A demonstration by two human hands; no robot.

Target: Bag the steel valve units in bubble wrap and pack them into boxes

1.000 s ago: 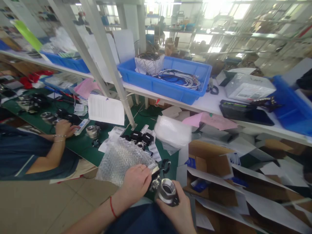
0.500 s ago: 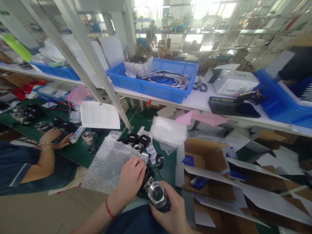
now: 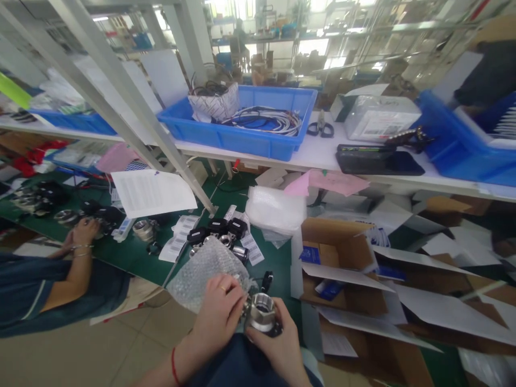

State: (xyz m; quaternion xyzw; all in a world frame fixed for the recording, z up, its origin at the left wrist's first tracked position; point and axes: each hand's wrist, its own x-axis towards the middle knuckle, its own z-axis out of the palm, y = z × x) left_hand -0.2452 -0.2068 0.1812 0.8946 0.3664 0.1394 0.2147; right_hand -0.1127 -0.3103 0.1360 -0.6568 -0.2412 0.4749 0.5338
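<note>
Green-topped bench (image 3: 133,252), white shelf (image 3: 314,156) w/ grey frame posts (image 3: 133,115); tan tiled floor (image 3: 80,355); bright windows (image 3: 318,5) at back.

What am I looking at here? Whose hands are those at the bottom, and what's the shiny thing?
The picture comes from a camera worn on a person's head, so it looks forward and down, the way their eyes do. The two hands at the bottom are that person's own. The left hand pinches a sheet of bubble wrap, the kind with little air pockets. The right hand holds a shiny metal fitting, a short round piece with a hole through it. In front of them is a green table with more black and silver parts, paper labels and an open cardboard box. Above it, a white shelf carries a blue bin full of cables. The arm at the far left belongs to another person working at the same table.
</note>
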